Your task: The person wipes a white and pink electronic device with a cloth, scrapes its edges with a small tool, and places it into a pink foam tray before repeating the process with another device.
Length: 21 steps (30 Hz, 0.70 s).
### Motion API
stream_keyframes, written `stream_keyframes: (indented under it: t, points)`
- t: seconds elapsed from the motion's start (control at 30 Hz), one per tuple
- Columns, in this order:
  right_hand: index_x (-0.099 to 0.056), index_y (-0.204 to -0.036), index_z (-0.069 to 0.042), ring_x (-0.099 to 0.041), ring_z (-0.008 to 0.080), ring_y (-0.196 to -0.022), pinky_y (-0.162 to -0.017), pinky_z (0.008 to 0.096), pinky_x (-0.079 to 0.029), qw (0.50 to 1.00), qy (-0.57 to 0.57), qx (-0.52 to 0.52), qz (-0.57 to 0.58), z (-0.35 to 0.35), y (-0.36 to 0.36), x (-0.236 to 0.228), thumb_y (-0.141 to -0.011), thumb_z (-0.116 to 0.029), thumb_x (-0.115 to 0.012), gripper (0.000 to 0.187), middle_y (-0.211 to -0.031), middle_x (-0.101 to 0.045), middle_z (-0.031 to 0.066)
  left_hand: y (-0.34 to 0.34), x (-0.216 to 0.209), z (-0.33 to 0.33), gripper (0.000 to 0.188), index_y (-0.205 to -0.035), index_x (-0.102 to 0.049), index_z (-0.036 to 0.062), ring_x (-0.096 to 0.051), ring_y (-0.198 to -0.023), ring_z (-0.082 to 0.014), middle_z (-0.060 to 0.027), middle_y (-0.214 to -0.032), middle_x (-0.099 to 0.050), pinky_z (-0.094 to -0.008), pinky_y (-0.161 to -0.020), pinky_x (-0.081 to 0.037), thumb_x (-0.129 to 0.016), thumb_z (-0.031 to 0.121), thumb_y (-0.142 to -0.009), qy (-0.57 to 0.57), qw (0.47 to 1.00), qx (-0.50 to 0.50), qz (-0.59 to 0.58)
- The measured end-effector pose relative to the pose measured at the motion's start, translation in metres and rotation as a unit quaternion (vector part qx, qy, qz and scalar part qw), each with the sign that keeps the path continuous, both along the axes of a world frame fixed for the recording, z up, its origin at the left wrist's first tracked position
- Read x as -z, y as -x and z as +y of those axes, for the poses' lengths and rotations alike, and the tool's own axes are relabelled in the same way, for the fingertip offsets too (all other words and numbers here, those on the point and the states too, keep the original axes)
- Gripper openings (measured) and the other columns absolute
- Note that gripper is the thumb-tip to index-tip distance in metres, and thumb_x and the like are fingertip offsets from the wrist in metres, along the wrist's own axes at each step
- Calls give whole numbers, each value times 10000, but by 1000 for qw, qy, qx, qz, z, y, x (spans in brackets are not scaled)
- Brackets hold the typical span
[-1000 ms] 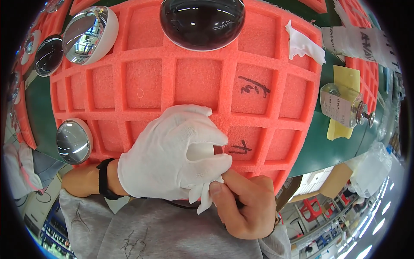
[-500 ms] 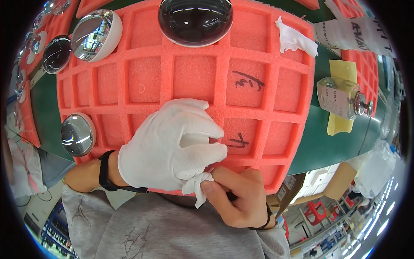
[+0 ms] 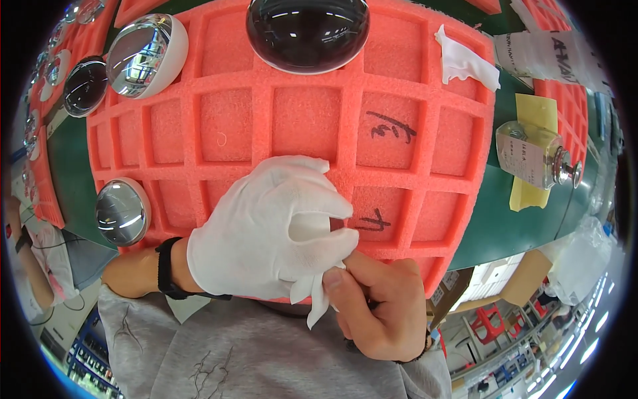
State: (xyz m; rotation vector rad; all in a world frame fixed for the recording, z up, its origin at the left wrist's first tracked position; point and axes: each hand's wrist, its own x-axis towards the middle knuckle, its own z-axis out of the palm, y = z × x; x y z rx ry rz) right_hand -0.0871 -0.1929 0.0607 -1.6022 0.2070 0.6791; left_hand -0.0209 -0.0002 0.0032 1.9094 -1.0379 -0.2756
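green surface (image 3: pixel 492 226) shows around a red foam tray (image 3: pixel 306 123) of square compartments; on it, a dark dome (image 3: pixel 307 33) sits at the far side, with a mirrored dome (image 3: pixel 141 56) and a smaller grey dome (image 3: pixel 122 213) toward the left. the white-gloved left hand (image 3: pixel 266 233) curves over the tray's near part, thumb and fingers bent; whether it grips anything underneath cannot be told. the bare right hand (image 3: pixel 382 309) pinches a white cloth (image 3: pixel 318 302) between thumb and forefinger, at the gloved hand's near side. a glass bottle (image 3: pixel 528 154) sits on a yellow cloth (image 3: pixel 537 114) right of the tray.
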Motion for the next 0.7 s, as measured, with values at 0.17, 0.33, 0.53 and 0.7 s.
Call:
stream_keyframes:
  t: [0.17,0.33,0.53,0.7]
  points:
    - [-646,-846,27,-472,63,-381,-392,252,-325,999,-20,13,27,1,-7,0,-1015,-61,-510,234,-480,-514,-6,3,4,-1,409,-1090,-701,105,-649,-980,-315,-110,-1126,-618,-556,-950,-531,-798,320,-755,-6,999,-32,-10]
    - [-623,-786,19,-464,64,-377,-388,253,-321,998,-41,39,4,0,-1,8,-1017,-68,-512,270,-474,-505,-12,-4,2,0,431,-1089,-699,95,-650,-978,-317,-110,-1119,-620,-550,-952,-534,-812,341,-753,6,998,13,-65]
    - [-542,-680,-8,-467,68,-384,-388,261,-321,993,-54,3,-103,-3,13,21,-1008,-57,-520,333,-475,-504,-7,-1,3,0,436,-1080,-699,97,-650,-977,-321,-118,-1120,-623,-550,-960,-531,-818,368,-759,0,998,18,-64]
    - [-506,-663,-21,-467,69,-389,-390,263,-322,996,-59,2,-72,-2,12,17,-1010,-59,-527,350,-479,-507,-6,-1,1,3,443,-1077,-694,99,-651,-971,-323,-124,-1126,-626,-554,-963,-528,-816,387,-764,-10,999,18,-50]
